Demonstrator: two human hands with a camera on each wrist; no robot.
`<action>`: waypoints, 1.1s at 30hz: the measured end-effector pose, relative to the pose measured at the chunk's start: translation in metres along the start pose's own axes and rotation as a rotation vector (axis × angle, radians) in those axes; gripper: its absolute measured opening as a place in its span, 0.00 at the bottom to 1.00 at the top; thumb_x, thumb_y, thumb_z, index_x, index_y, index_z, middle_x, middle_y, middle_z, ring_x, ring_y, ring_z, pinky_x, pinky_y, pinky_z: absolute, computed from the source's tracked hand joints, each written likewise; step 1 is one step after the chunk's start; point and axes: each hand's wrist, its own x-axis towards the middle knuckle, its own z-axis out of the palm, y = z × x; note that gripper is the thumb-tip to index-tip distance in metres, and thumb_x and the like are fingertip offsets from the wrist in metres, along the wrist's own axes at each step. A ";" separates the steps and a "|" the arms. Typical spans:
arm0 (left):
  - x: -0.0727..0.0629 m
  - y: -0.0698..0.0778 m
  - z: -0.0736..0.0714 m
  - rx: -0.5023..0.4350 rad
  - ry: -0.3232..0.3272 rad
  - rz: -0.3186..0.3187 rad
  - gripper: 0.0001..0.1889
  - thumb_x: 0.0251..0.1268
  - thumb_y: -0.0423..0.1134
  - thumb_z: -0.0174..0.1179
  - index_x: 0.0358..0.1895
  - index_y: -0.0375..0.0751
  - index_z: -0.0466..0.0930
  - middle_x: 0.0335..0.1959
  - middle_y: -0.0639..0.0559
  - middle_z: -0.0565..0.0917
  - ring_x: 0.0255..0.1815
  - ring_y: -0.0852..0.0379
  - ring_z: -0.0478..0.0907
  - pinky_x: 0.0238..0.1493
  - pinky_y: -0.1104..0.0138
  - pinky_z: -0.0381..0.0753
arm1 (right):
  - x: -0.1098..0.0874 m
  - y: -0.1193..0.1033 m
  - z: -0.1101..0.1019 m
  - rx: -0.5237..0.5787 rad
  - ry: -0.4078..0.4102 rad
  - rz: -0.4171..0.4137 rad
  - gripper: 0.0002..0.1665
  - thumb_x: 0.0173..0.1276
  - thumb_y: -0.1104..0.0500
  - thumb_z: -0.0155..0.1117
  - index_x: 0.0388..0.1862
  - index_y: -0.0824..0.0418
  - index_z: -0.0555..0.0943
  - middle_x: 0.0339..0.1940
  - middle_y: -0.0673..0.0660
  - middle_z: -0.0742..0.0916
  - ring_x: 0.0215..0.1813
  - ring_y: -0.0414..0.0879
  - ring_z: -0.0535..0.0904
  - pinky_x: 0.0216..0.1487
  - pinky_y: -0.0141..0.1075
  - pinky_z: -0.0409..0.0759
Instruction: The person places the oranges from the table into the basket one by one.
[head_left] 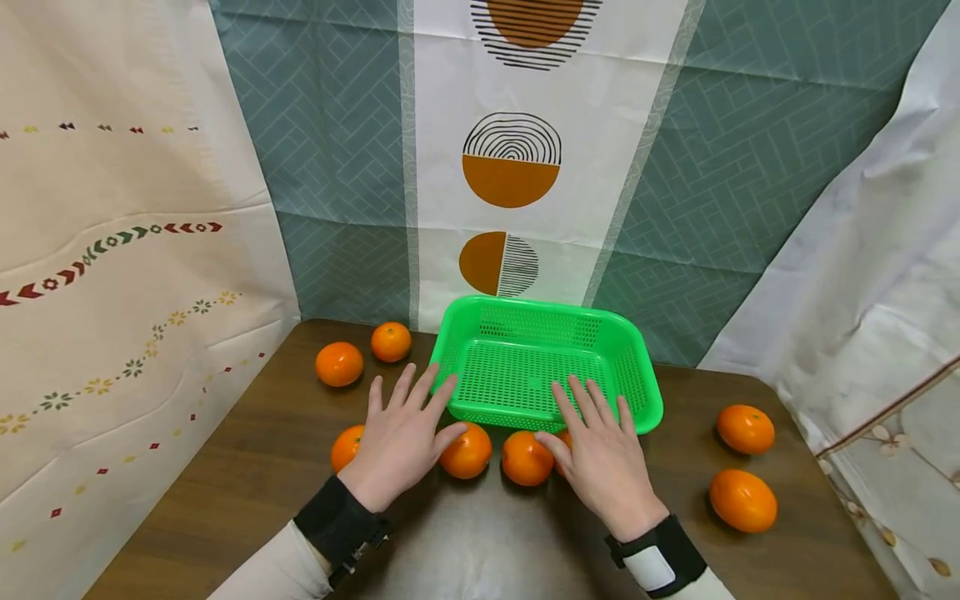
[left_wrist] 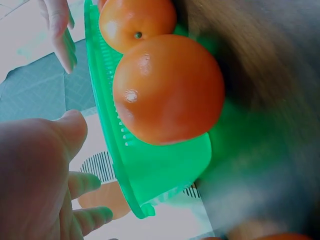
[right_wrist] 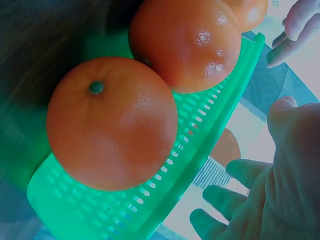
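Observation:
A green plastic basket (head_left: pixel 510 367) with perforated walls stands on the table, no fruit inside it. My left hand (head_left: pixel 401 442) hovers near its front left corner, fingers spread and holding nothing. Over the front right part, my right hand (head_left: pixel 609 458) is likewise spread, with nothing in it. Whether any fingertip touches the rim cannot be told. Along the basket's front side sit several oranges, among them one orange (head_left: pixel 466 451) by the left thumb and another orange (head_left: pixel 527 458) by the right thumb. The right hand partly hides a further one. Both wrist views show oranges (left_wrist: pixel 170 90) (right_wrist: pixel 112 125) close up against the basket.
Two oranges (head_left: pixel 340 364) (head_left: pixel 391 342) lie at the back left of the brown table (head_left: pixel 225 467). One more orange (head_left: pixel 347 448) is partly behind the left hand. On the right side are two others (head_left: pixel 746 429) (head_left: pixel 742 500). Patterned curtains (head_left: pixel 345 167) hang behind the table.

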 end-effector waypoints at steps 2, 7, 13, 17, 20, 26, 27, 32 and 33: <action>-0.004 -0.002 -0.001 0.005 -0.002 0.001 0.39 0.81 0.65 0.61 0.85 0.49 0.70 0.85 0.39 0.68 0.85 0.30 0.61 0.77 0.23 0.54 | -0.001 0.000 0.000 0.003 0.003 0.000 0.47 0.81 0.35 0.66 0.89 0.56 0.67 0.89 0.63 0.67 0.88 0.65 0.59 0.84 0.72 0.51; -0.015 -0.010 -0.005 0.026 0.026 0.007 0.38 0.80 0.64 0.63 0.83 0.48 0.73 0.84 0.39 0.70 0.84 0.29 0.63 0.76 0.22 0.55 | -0.005 -0.002 -0.001 0.002 0.000 -0.002 0.48 0.81 0.35 0.66 0.89 0.56 0.67 0.89 0.63 0.67 0.89 0.65 0.59 0.83 0.72 0.51; -0.026 -0.021 -0.011 0.020 0.037 -0.019 0.38 0.79 0.63 0.65 0.82 0.45 0.74 0.83 0.38 0.70 0.84 0.29 0.63 0.77 0.22 0.53 | -0.009 -0.005 -0.001 -0.003 -0.003 -0.002 0.47 0.81 0.33 0.64 0.89 0.55 0.68 0.88 0.63 0.67 0.88 0.65 0.60 0.83 0.72 0.51; -0.030 -0.025 -0.012 0.013 0.031 -0.031 0.38 0.79 0.63 0.65 0.82 0.45 0.74 0.83 0.38 0.71 0.84 0.29 0.63 0.77 0.22 0.53 | -0.012 -0.006 -0.002 -0.013 0.004 -0.001 0.48 0.80 0.33 0.65 0.89 0.54 0.68 0.88 0.62 0.67 0.88 0.65 0.60 0.84 0.71 0.51; -0.034 -0.028 -0.013 0.022 0.030 -0.037 0.38 0.79 0.63 0.65 0.82 0.45 0.75 0.82 0.38 0.72 0.83 0.29 0.65 0.75 0.23 0.57 | -0.014 -0.006 -0.002 -0.010 0.007 -0.002 0.48 0.80 0.33 0.66 0.89 0.54 0.68 0.89 0.62 0.67 0.88 0.65 0.60 0.84 0.71 0.51; -0.041 -0.033 -0.015 0.049 0.033 -0.044 0.38 0.78 0.63 0.66 0.81 0.45 0.76 0.81 0.39 0.74 0.80 0.31 0.68 0.72 0.24 0.62 | -0.018 -0.004 -0.002 -0.002 0.016 -0.002 0.48 0.80 0.33 0.65 0.88 0.54 0.68 0.89 0.61 0.67 0.89 0.63 0.59 0.84 0.71 0.51; -0.042 -0.034 -0.015 0.053 0.032 -0.045 0.38 0.78 0.63 0.67 0.81 0.46 0.76 0.81 0.39 0.74 0.80 0.31 0.68 0.72 0.24 0.62 | -0.019 -0.004 -0.002 -0.001 0.017 -0.002 0.47 0.80 0.33 0.65 0.88 0.54 0.68 0.89 0.61 0.67 0.89 0.64 0.59 0.84 0.71 0.51; -0.048 -0.039 -0.016 0.066 0.027 -0.050 0.38 0.77 0.64 0.67 0.81 0.47 0.76 0.80 0.39 0.74 0.79 0.30 0.70 0.71 0.24 0.63 | -0.020 -0.002 -0.001 -0.006 0.024 0.002 0.46 0.80 0.33 0.65 0.87 0.55 0.70 0.88 0.62 0.68 0.88 0.64 0.61 0.83 0.72 0.53; -0.050 -0.040 -0.016 0.068 0.027 -0.051 0.38 0.77 0.64 0.68 0.81 0.47 0.76 0.80 0.39 0.74 0.78 0.30 0.70 0.71 0.25 0.63 | -0.020 -0.002 0.000 -0.005 0.024 0.003 0.46 0.80 0.33 0.65 0.88 0.55 0.70 0.88 0.62 0.69 0.88 0.64 0.61 0.83 0.72 0.53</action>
